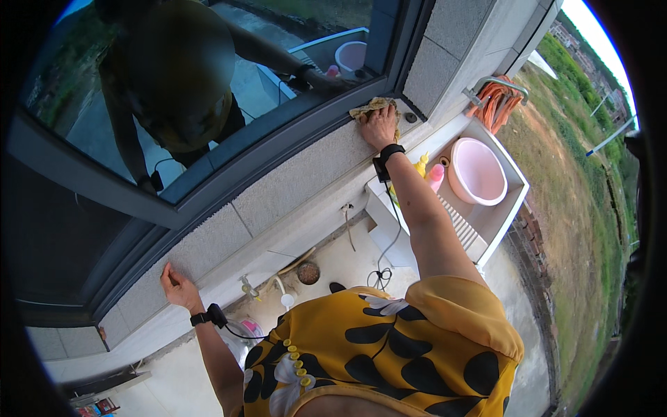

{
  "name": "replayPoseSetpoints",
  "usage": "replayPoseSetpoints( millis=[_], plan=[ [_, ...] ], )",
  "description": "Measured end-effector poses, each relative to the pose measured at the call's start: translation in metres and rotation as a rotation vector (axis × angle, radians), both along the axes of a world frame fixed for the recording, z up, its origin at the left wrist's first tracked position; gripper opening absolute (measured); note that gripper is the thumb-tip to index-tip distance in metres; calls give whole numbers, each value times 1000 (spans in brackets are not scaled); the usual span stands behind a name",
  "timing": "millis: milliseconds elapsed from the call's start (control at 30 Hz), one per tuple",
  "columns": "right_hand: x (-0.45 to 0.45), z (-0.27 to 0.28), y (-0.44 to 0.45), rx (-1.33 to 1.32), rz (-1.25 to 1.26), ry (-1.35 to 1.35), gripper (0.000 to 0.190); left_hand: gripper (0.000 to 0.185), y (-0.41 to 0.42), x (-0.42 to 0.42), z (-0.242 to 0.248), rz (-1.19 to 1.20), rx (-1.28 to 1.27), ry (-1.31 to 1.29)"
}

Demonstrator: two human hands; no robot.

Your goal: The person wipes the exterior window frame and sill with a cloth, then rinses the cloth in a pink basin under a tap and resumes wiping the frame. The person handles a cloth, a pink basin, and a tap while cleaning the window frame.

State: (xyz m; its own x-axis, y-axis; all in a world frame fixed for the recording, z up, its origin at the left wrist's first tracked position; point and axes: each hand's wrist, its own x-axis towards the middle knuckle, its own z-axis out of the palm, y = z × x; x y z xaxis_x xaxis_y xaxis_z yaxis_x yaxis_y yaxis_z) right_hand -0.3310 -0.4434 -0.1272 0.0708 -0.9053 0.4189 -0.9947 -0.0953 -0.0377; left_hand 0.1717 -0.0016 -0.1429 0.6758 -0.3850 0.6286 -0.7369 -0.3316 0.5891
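My right hand (379, 126) presses a crumpled, brown-patterned cloth (376, 106) onto the right end of a grey tiled window sill (297, 177). The cloth shows beyond my fingertips and along the hand's right side. A small dark round object (411, 118) lies on the sill just right of the cloth. Far to the left, my left hand (180, 288) rests at the sill's outer edge, fingers slightly apart and nothing in them. Dark window framing (292, 138) runs along the back of the sill, and its glass (250, 78) reflects the person and the wash sink.
Below my right arm stands a wash sink (503, 224) with a ribbed washboard, a pink basin (478, 172), and yellow (421, 166) and pink bottles (435, 177). An orange hose (497, 104) hangs on a metal bracket. A tap (249, 288) projects low on the wall. A cable dangles from my right wrist.
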Motion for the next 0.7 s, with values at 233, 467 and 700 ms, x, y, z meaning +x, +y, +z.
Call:
replayPoseSetpoints(
  millis=[233,467,700],
  plan=[
    [7,-8,33,113,82,-149,59,20,0,1,-6,15,-28,-39],
    [-13,-9,-6,-21,67,-90,56,21,1,0,-3,2,0,-29],
    [-20,5,-26,171,-31,28,38,21,2,0,-1,21,37,-33]
  ],
)
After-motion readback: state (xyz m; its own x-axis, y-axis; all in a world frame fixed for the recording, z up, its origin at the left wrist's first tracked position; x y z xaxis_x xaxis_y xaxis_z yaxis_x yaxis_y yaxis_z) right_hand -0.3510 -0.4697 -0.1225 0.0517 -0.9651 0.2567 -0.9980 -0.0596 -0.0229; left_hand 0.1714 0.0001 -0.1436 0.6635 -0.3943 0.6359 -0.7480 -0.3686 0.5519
